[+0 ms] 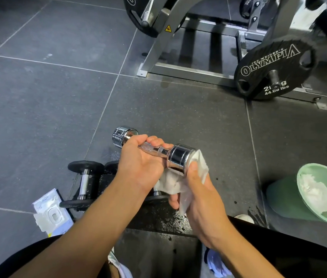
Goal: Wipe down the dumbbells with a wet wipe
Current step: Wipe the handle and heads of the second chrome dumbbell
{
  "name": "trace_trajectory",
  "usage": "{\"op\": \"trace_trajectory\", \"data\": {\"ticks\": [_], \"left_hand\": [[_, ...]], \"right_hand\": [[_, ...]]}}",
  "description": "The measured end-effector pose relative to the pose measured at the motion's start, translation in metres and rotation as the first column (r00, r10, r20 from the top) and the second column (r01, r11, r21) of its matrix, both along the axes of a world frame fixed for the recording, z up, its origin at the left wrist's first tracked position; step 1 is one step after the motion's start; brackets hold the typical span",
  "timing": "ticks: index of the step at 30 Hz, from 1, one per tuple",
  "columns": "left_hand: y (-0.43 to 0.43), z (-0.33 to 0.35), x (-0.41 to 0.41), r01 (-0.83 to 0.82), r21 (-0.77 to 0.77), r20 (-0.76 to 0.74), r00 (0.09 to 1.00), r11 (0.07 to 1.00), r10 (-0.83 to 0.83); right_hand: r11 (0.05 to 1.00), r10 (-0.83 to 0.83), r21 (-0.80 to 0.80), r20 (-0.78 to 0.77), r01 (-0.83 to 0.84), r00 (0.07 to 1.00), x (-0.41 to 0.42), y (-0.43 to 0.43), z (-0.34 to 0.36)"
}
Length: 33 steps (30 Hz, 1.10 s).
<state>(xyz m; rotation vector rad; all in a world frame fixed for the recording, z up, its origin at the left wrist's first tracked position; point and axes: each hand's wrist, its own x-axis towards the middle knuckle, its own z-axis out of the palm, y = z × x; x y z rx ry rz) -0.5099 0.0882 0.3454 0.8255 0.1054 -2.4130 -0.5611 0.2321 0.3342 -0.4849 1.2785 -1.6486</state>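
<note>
My left hand (140, 163) grips the knurled handle of a small chrome dumbbell (176, 157), held above the floor and tilted down to the right. My right hand (200, 199) holds a white wet wipe (178, 183) and presses it with the thumb against the dumbbell's right head. A black dumbbell (83, 183) with a chrome handle lies on the floor below my left arm. A second black one next to it is mostly hidden by my arm.
A pack of wet wipes (52, 212) lies on the floor at lower left. A green bin (291, 197) with used wipes in it lies tipped at right. A weight machine frame (188, 71) with a black Olympia plate (275, 69) stands ahead. The floor near my feet is wet.
</note>
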Motion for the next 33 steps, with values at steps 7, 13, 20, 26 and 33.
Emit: {"op": "trace_trajectory", "data": {"ticks": [7, 13, 20, 26, 33], "left_hand": [[0.005, 0.003, 0.000, 0.009, -0.005, -0.014, 1.000, 1.000, -0.009], [0.010, 0.005, 0.000, 0.044, 0.002, -0.001, 0.999, 0.999, -0.044], [0.000, -0.001, 0.001, 0.010, -0.008, 0.008, 1.000, 1.000, -0.010], [0.003, -0.001, 0.001, 0.009, -0.060, 0.019, 1.000, 0.998, -0.008], [0.013, 0.005, -0.002, 0.099, -0.183, 0.099, 0.992, 0.978, -0.082]], "right_hand": [[0.999, -0.043, 0.018, -0.212, 0.048, 0.976, -0.011, -0.005, 0.002], [0.997, -0.075, 0.042, 0.126, 0.070, 0.989, -0.014, -0.007, 0.002], [0.997, -0.078, 0.010, 0.070, 0.078, 0.994, -0.002, 0.002, -0.002], [0.996, -0.082, 0.039, -0.064, 0.084, 0.995, -0.003, 0.002, -0.004], [0.974, -0.010, 0.172, -0.621, 0.149, 0.784, -0.024, -0.005, 0.010]]}}
